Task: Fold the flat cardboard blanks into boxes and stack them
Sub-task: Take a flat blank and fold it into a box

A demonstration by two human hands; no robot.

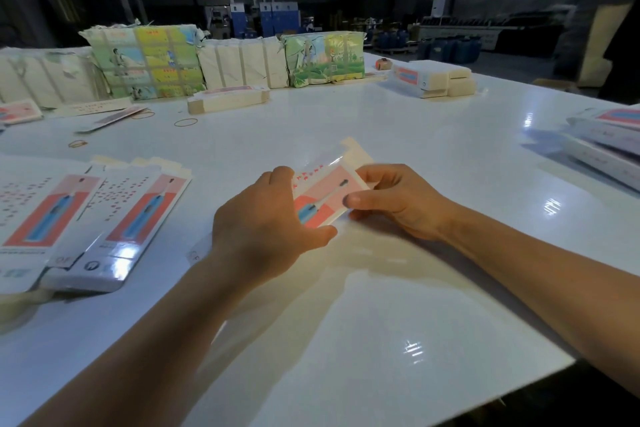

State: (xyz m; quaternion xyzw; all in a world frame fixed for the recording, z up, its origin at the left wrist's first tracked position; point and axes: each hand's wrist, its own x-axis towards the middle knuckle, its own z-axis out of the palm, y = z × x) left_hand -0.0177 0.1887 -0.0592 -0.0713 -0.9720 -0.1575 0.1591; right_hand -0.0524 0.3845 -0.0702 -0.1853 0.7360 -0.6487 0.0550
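Both our grips clamp one cardboard blank [323, 196] just above the white desk [398, 149]: our left hand [266, 218] curls round its near end, our right hand [398, 199] pinches its right edge, thumb on top. Left of the blank lie flat blanks [114, 225]; far behind it stand tied bundles [145, 62].

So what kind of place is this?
Probably a packaging workshop inside a warehouse: strapped bundles of printed card line the long white table, flat toothbrush-box blanks lie stacked on it, and blue barrels stand behind.
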